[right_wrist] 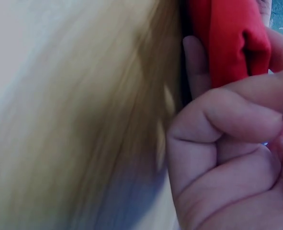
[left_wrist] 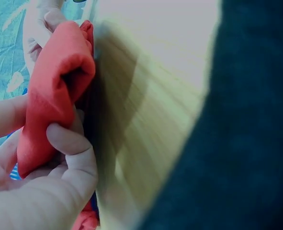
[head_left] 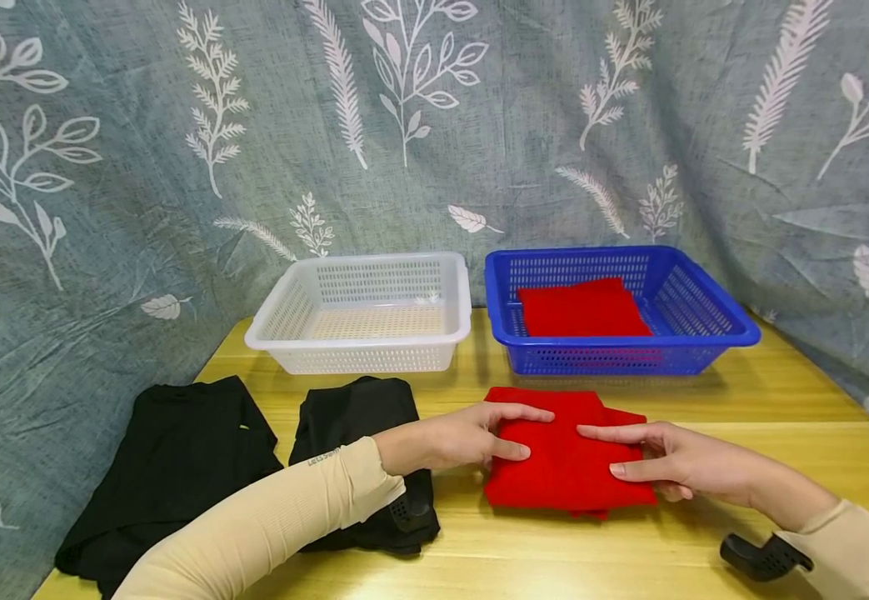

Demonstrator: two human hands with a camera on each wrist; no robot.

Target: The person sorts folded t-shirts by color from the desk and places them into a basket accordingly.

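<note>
A folded red garment (head_left: pixel 565 467) lies over the table in front of me in the head view, with its layers uneven at the right and bottom edges. My left hand (head_left: pixel 467 435) grips its left side, thumb and index finger on top. From the right, my right hand (head_left: pixel 662 458) holds the opposite side, with thumb and index finger across the top and other fingers tucked beneath. The left wrist view shows the garment's thick rolled fold (left_wrist: pixel 60 81) between fingers and thumb. In the right wrist view, the red end (right_wrist: pixel 232 43) sits between the fingers, close over the wood.
Behind the garment stands a blue basket (head_left: pixel 621 342) with another folded red cloth (head_left: pixel 584 310) inside. An empty white basket (head_left: pixel 359 343) is to its left. Two black garments (head_left: pixel 179 467) (head_left: pixel 359 417) lie on the wooden table (head_left: pixel 779 400) at left. A patterned curtain (head_left: pixel 419 200) hangs behind.
</note>
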